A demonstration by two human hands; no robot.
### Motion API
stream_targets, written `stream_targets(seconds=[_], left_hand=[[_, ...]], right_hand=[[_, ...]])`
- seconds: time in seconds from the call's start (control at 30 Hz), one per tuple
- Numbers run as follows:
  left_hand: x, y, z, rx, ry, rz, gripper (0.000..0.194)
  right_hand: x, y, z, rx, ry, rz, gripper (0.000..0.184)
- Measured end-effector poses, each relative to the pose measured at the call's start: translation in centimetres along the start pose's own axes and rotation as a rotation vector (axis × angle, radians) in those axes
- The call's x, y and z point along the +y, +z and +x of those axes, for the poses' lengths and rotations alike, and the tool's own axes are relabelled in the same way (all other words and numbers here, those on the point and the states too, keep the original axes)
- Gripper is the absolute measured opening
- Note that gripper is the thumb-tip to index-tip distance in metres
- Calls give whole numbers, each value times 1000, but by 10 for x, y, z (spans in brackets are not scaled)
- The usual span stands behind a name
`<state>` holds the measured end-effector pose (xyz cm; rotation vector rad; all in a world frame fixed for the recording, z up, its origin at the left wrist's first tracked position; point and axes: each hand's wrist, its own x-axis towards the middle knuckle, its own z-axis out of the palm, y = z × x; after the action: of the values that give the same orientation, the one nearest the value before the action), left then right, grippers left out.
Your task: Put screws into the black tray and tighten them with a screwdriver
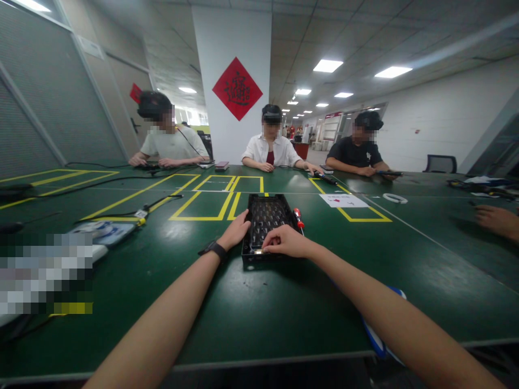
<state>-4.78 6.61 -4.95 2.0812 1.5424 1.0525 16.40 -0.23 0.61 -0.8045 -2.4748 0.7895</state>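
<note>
A black rectangular tray-like case (267, 216) with a gridded inside lies on the green table (251, 313) straight ahead of me. My left hand (237, 231), with a black watch on the wrist, rests flat against the case's left side, fingers stretched out. My right hand (284, 241) sits on the case's near edge with the fingers curled in a pinch; what they hold is too small to make out. A red-handled screwdriver (299, 217) lies along the case's right side.
Yellow tape boxes (211, 205) mark the table. A white paper (343, 200) and a white ring (395, 198) lie to the right, cables and a blue-white packet (105, 231) to the left. Three people sit opposite; another person's hand (497, 220) rests at far right.
</note>
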Motion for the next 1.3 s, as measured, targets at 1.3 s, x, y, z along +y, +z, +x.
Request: stream_targets(seconds=[1.3], left_hand=[[-4,2,2,4,8,14,60]], right_hand=[[0,-1,-1,-10,-8,6,30]])
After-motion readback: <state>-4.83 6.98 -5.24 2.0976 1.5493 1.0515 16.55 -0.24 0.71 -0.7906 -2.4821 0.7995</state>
